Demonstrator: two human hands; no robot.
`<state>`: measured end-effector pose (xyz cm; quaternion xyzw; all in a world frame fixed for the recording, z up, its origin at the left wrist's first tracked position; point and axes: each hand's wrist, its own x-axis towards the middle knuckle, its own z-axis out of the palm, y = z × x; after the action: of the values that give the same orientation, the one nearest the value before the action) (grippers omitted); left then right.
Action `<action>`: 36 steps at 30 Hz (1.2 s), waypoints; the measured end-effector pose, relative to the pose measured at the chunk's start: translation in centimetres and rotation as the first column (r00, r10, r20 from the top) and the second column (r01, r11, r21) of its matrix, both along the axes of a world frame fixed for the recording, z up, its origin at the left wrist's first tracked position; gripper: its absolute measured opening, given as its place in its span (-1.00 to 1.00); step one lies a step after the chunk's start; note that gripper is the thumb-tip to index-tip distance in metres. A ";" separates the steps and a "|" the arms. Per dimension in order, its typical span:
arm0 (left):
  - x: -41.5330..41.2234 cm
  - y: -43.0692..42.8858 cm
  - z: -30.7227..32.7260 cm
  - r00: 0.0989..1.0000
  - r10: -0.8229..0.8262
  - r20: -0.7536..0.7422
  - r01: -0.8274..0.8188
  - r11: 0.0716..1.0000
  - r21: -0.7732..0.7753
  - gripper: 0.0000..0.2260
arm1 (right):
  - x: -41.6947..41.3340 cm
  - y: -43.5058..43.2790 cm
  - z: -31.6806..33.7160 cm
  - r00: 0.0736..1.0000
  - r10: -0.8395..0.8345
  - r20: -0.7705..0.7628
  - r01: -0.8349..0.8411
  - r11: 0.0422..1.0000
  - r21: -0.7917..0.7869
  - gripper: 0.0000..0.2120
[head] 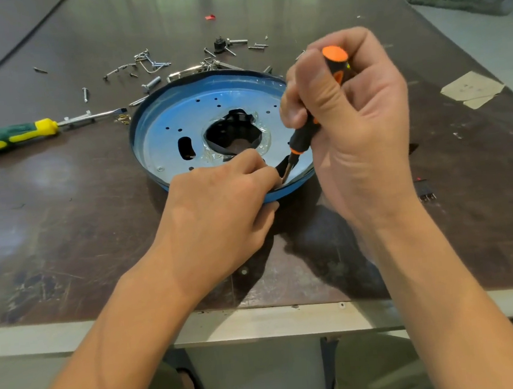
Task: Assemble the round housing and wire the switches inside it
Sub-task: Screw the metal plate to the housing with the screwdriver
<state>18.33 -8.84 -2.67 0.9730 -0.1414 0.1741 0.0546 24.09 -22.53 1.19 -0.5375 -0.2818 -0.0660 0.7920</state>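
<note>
Round housing [155,132], a shallow blue-filmed metal pan, lies flat on the counter [62,213] directly in front of the person, open side up, with its large central opening [230,134] ringed by torn clear film. Right hand [358,128] is wrapped around the orange-and-black screwdriver [303,136], shaft angled down toward the near inner wall of the pan. Left hand [218,204] holds the near rim, fingers curled over the inside and bunched at the tool tip, thumb against the outside. Whether those fingers also pinch a screw is hidden. 1 seated fastener shows on the floor of the pan at left. No switches or wires are visible inside, so wiring looks not yet begun and this reads as an early fastening step. A 2nd screwdriver, green-and-yellow [8,136], lies on the counter at left, and loose screws [150,83] are scattered just beyond the far rim. Risks: the tip sits right beside the left fingertips, so a slip off the screw head under downward force would likely jab them. The pan is steadied at 1 edge only, so off-centre pressure could tip or skate it. A dropped screw could fall through the central opening or a slot.
</note>
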 end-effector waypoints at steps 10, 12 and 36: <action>0.1 0.0 -0.2 1.000 -0.006 0.004 0.006 1.000 -0.014 -0.72 | -0.4 0.1 0.4 1.000 -0.001 -0.026 0.000 0.999 -0.048 -0.92; 0.1 0.0 -0.1 1.000 -0.008 0.002 0.008 1.000 -0.008 -0.72 | -0.3 0.2 0.4 0.999 -0.011 -0.036 0.010 1.000 -0.021 -0.90; 0.2 0.1 -0.1 1.000 -0.014 0.012 0.014 1.000 0.019 -0.76 | 0.4 -0.5 0.0 0.995 0.018 -0.101 -0.017 1.000 0.003 -0.88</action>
<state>18.51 -8.79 -2.79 0.9714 -0.1502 0.1782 0.0456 24.53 -23.01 1.21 -0.5370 -0.2458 -0.0319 0.8063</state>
